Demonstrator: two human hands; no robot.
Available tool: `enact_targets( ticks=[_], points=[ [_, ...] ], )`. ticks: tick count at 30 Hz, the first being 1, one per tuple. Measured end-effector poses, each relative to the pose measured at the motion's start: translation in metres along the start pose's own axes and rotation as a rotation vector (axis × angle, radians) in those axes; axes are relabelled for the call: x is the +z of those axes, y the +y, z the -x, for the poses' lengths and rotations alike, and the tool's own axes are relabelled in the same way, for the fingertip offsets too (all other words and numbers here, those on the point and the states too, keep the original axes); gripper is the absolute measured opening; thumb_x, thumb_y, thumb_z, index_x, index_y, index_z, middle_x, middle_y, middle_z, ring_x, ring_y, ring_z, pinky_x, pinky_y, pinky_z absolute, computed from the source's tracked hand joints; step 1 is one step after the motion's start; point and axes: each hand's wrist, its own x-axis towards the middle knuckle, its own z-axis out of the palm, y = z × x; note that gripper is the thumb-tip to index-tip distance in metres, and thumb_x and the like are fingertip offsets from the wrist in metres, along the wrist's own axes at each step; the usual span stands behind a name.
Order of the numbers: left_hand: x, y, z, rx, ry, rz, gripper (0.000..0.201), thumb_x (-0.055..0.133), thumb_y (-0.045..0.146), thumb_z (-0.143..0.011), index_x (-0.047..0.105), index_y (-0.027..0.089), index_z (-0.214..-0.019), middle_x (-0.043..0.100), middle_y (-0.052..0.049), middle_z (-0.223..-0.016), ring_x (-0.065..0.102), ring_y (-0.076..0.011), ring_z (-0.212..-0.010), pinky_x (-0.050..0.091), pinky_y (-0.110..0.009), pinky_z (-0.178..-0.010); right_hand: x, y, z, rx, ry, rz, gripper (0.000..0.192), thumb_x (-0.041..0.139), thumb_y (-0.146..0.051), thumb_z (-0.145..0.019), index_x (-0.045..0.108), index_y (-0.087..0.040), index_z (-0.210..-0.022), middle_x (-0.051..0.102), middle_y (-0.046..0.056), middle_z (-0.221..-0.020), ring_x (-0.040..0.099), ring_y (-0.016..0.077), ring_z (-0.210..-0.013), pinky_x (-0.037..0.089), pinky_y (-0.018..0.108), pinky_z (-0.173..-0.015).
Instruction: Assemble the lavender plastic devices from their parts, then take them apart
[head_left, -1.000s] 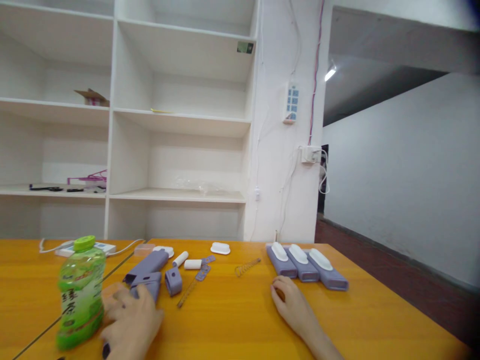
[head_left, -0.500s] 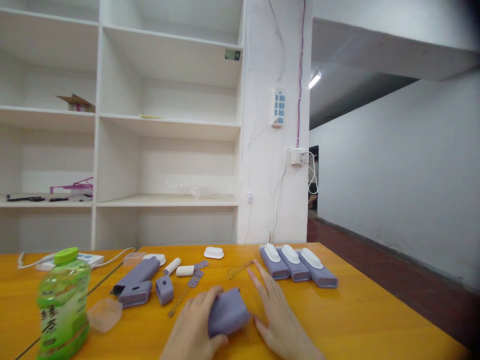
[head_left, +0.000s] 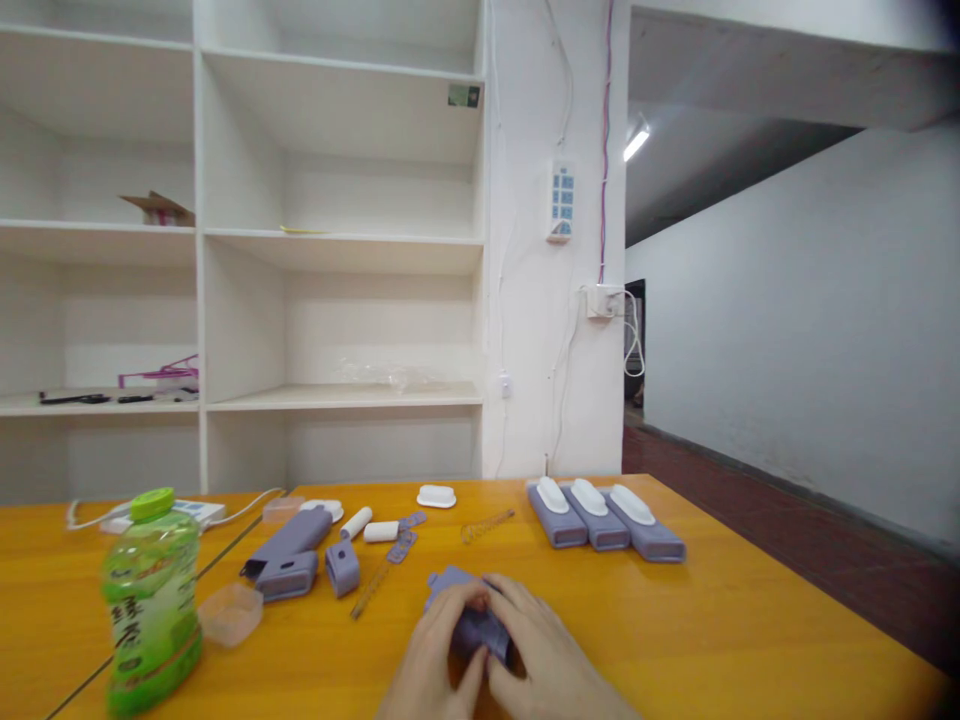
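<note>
Two hands meet over one lilac plastic housing (head_left: 466,615) at the near centre of the orange tabletop (head_left: 750,640). The left hand (head_left: 435,662) closes its grip on the housing's left side, fingers curled over the top; the right hand (head_left: 541,658) clasps the right side, fingertips pressed on the upper face. The housing rests low on or just above the tabletop, its long axis running from far left to near right, the far-left end pointing toward the spare parts; most of its near end is hidden under the fingers. Far left of the hands lie loose lilac shells (head_left: 289,553), two white rollers (head_left: 370,527) and a thin spring (head_left: 487,524). Three assembled lilac units with white tops (head_left: 604,515) lie side by side, far right. A green bottle (head_left: 151,600) stands upright at the near left, with a small clear tub (head_left: 230,613) just beside it. White shelving (head_left: 247,250) stands behind the tabletop.
</note>
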Motion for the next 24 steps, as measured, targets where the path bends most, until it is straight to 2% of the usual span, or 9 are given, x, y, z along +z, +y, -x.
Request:
enact_targets(
  ticks=[2, 4, 7, 10, 12, 14, 16, 18, 24],
  points=[
    [0.004, -0.004, 0.000, 0.024, 0.057, 0.083, 0.038, 0.048, 0.015, -0.087, 0.061, 0.022, -0.123, 0.069, -0.010, -0.122, 0.066, -0.0225, -0.113, 0.052, -0.037, -0.103, -0.002, -0.008, 0.000, 0.020, 0.052, -0.007, 0.061, 0.062, -0.031, -0.079, 0.053, -0.029, -0.139, 0.057, 0.007, -0.140, 0.053, 0.0266, -0.127, 0.040, 0.038, -0.109],
    [0.005, -0.010, 0.000, 0.045, 0.125, 0.093, 0.034, 0.041, 0.019, -0.093, 0.064, 0.021, -0.118, 0.068, -0.012, -0.122, 0.065, -0.0234, -0.114, 0.053, -0.038, -0.101, -0.002, -0.009, -0.001, 0.026, 0.063, -0.019, 0.065, 0.066, -0.031, -0.074, 0.054, -0.030, -0.138, 0.061, 0.007, -0.132, 0.057, 0.0271, -0.120, 0.043, 0.038, -0.104],
    [0.002, -0.022, -0.003, 0.019, 0.204, -0.028, 0.033, 0.044, 0.022, -0.093, 0.063, 0.020, -0.119, 0.061, -0.014, -0.131, 0.056, -0.0272, -0.127, 0.044, -0.046, -0.110, -0.004, 0.006, -0.003, -0.012, 0.048, -0.051, 0.075, 0.065, -0.020, -0.066, 0.054, -0.033, -0.139, 0.055, 0.006, -0.140, 0.051, 0.0276, -0.127, 0.038, 0.041, -0.109],
    [0.001, -0.026, -0.003, -0.052, 0.145, -0.035, 0.035, 0.046, 0.020, -0.090, 0.062, 0.020, -0.121, 0.066, -0.013, -0.123, 0.063, -0.0259, -0.115, 0.051, -0.044, -0.102, -0.008, 0.027, -0.002, -0.036, 0.070, -0.062, 0.081, 0.053, -0.008, -0.060, 0.057, -0.033, -0.137, 0.048, 0.004, -0.149, 0.040, 0.0267, -0.140, 0.025, 0.048, -0.118],
    [0.002, -0.022, -0.002, -0.053, 0.063, -0.006, 0.034, 0.045, 0.017, -0.090, 0.062, 0.021, -0.119, 0.070, -0.011, -0.109, 0.068, -0.0225, -0.098, 0.057, -0.038, -0.091, -0.012, 0.036, 0.000, -0.013, 0.121, -0.043, 0.075, 0.048, -0.006, -0.061, 0.063, -0.032, -0.130, 0.050, 0.004, -0.148, 0.040, 0.0257, -0.141, 0.019, 0.052, -0.119],
    [0.003, -0.016, -0.001, -0.003, 0.009, -0.030, 0.034, 0.044, 0.014, -0.090, 0.062, 0.022, -0.118, 0.070, -0.010, -0.106, 0.068, -0.0208, -0.094, 0.056, -0.034, -0.089, -0.015, 0.037, 0.002, -0.012, 0.152, -0.006, 0.067, 0.048, -0.007, -0.067, 0.065, -0.030, -0.127, 0.054, 0.004, -0.146, 0.042, 0.0254, -0.139, 0.017, 0.053, -0.120],
    [0.001, -0.012, -0.002, 0.051, 0.018, -0.138, 0.034, 0.044, 0.014, -0.090, 0.063, 0.023, -0.118, 0.068, -0.010, -0.115, 0.066, -0.0212, -0.103, 0.054, -0.033, -0.093, -0.016, 0.034, 0.003, -0.038, 0.143, 0.036, 0.060, 0.054, -0.015, -0.075, 0.061, -0.030, -0.132, 0.053, 0.005, -0.146, 0.041, 0.0262, -0.140, 0.017, 0.051, -0.121],
    [-0.007, -0.017, -0.005, 0.040, 0.090, -0.330, 0.033, 0.043, 0.014, -0.092, 0.064, 0.023, -0.116, 0.065, -0.010, -0.123, 0.063, -0.0226, -0.111, 0.050, -0.036, -0.097, -0.017, 0.028, 0.003, -0.056, 0.122, 0.067, 0.058, 0.059, -0.026, -0.081, 0.056, -0.030, -0.138, 0.050, 0.005, -0.149, 0.040, 0.0271, -0.140, 0.019, 0.049, -0.120],
    [-0.049, -0.062, -0.009, -0.288, 0.302, -0.954, 0.042, 0.038, 0.011, -0.092, 0.060, 0.016, -0.128, 0.056, -0.015, -0.139, 0.049, -0.0283, -0.129, 0.037, -0.048, -0.106, -0.020, 0.014, 0.000, -0.020, 0.129, 0.145, 0.058, 0.071, -0.042, -0.077, 0.059, -0.036, -0.133, 0.055, 0.005, -0.138, 0.047, 0.0292, -0.130, 0.026, 0.046, -0.114]
  ],
)
